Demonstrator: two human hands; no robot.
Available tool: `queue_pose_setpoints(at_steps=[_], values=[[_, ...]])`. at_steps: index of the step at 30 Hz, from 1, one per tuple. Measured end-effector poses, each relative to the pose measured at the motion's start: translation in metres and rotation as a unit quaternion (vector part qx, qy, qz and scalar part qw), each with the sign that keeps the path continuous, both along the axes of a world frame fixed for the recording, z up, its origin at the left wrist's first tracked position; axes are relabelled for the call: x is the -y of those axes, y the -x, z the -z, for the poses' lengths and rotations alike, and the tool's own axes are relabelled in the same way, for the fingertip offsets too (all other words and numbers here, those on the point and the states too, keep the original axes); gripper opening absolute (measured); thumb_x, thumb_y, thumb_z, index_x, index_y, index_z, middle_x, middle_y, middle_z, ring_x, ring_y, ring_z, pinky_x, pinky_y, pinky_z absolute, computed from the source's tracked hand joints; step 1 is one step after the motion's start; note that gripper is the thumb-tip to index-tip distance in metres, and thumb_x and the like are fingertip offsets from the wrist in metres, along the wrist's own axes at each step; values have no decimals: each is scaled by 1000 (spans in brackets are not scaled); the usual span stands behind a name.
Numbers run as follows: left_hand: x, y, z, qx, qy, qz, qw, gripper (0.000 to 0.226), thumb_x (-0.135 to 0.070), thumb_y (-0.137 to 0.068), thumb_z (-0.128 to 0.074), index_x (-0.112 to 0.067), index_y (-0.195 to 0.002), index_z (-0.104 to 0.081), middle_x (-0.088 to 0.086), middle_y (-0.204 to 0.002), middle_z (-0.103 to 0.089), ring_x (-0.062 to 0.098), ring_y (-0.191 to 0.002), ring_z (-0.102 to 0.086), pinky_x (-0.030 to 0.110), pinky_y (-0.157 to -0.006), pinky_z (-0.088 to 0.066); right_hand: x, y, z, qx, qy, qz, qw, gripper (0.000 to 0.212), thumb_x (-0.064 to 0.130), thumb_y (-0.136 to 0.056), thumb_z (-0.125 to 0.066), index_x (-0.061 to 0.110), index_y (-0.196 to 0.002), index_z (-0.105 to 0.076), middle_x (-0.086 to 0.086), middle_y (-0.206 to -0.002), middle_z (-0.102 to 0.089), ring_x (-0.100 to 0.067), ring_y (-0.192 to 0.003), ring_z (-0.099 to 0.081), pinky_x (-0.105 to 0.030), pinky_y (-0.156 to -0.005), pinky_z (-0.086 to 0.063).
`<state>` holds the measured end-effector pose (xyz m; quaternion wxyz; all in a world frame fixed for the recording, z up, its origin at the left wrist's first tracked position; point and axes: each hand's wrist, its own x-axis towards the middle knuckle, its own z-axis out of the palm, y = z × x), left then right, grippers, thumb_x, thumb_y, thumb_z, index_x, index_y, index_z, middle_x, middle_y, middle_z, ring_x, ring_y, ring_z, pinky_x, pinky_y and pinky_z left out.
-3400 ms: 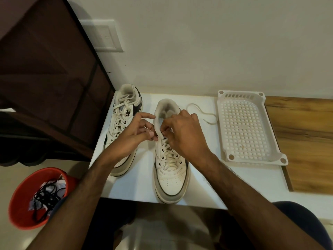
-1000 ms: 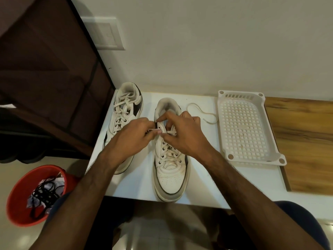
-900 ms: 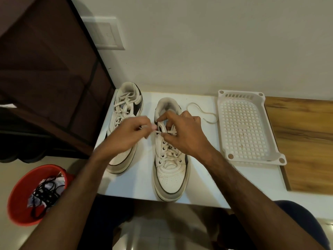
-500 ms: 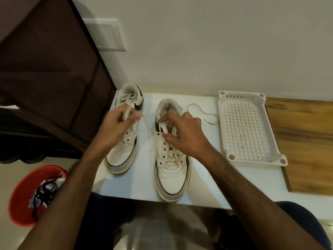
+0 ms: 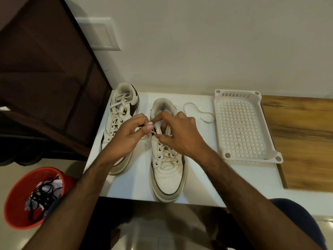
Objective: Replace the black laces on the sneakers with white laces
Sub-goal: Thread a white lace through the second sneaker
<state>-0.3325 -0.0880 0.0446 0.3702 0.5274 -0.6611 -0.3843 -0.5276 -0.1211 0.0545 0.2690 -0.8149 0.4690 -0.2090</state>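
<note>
Two white sneakers stand on a white table (image 5: 198, 184), toes toward me. The left sneaker (image 5: 120, 112) is fully laced in white. The right sneaker (image 5: 167, 170) has white lace through its lower eyelets. My left hand (image 5: 129, 139) pinches one end of the white lace (image 5: 153, 132) beside the upper eyelets. My right hand (image 5: 180, 136) pinches the shoe's upper edge at the same spot, fingers curled over the tongue. The lace's other end (image 5: 198, 112) trails loose on the table to the right.
An empty white perforated plastic tray (image 5: 270, 150) lies right of the shoes, partly on a wooden surface (image 5: 302, 141). A red bucket (image 5: 16, 210) on the floor at the lower left holds the black laces (image 5: 42, 195). A dark cabinet (image 5: 45, 78) stands to the left.
My left hand drew the lace out to the left over the left sneaker, then came back to the right sneaker's upper eyelets. My right hand stayed on the shoe.
</note>
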Motion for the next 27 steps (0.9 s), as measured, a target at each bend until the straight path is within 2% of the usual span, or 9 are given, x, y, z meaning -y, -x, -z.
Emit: queue_pose_setpoints(at_steps=[5,9,11,13,15,19,22,24,27], values=[[0,-6,-9,78,76,-55,993,30,-35,-99,-60,-12,-81,-64,-6,-76,-54,11,-71,-51,27,-67,-42,0,4,-1,-9,3,-5,1000,38,37,-88,-74,44,-120,-55,20,-85,-59,-6,-99,-41,-32,-89,-22],[-5,-24,-33,-79,115,-196,971,20,-21,-105,-56,-15,-90,-68,-1,-75,-60,10,-64,-45,30,-62,-38,0,6,0,-8,6,-18,1000,35,39,-91,-71,42,-124,-58,19,-95,-59,-5,-101,-39,-34,-94,-24],[-6,-26,-39,-120,123,-207,963,19,-21,-105,-55,-17,-95,-71,0,-72,-57,14,-64,-45,31,-62,-39,-2,2,1,-23,56,-19,998,34,43,-93,-67,42,-125,-60,19,-108,-51,-5,-105,-35,-37,-95,-25],[-5,-22,-39,-79,106,-170,977,19,-24,-104,-58,-19,-97,-74,5,-69,-53,20,-63,-45,36,-61,-42,-3,-3,-1,12,71,-8,997,31,42,-93,-67,42,-123,-64,19,-110,-43,-5,-108,-37,-36,-93,-25],[-5,-17,-30,17,77,-90,993,20,-28,-103,-60,-18,-95,-75,6,-66,-53,24,-60,-48,37,-60,-44,0,-5,-6,106,34,7,994,24,36,-94,-68,39,-118,-67,21,-105,-50,-6,-107,-47,-36,-94,-33],[-9,-9,-18,165,28,8,986,31,-41,-103,-56,-16,-90,-69,-11,-60,-56,10,-54,-57,31,-56,-42,5,4,-18,233,-100,-33,967,23,23,-95,-70,26,-118,-72,11,-97,-70,-11,-95,-64,-23,-80,-51],[-10,-3,-17,175,43,4,984,20,-39,-102,-57,-35,-85,-65,-15,-61,-60,12,-56,-60,33,-56,-46,7,7,-16,215,-123,-51,967,17,20,-92,-74,22,-108,-76,7,-90,-76,-11,-84,-70,-22,-77,-52],[-9,3,-15,185,73,-16,980,16,-42,-101,-57,-35,-87,-62,-12,-72,-62,12,-67,-62,39,-61,-51,9,7,-16,220,-115,-33,968,11,15,-89,-76,20,-99,-77,6,-85,-76,-8,-78,-70,-20,-74,-52],[-8,12,-17,139,114,-63,982,22,-28,-96,-70,-24,-117,-65,-13,-99,-63,4,-92,-62,16,-74,-48,13,10,-19,233,-113,-11,966,9,12,-84,-81,17,-86,-74,3,-79,-75,-10,-70,-71,-30,-69,-59]])
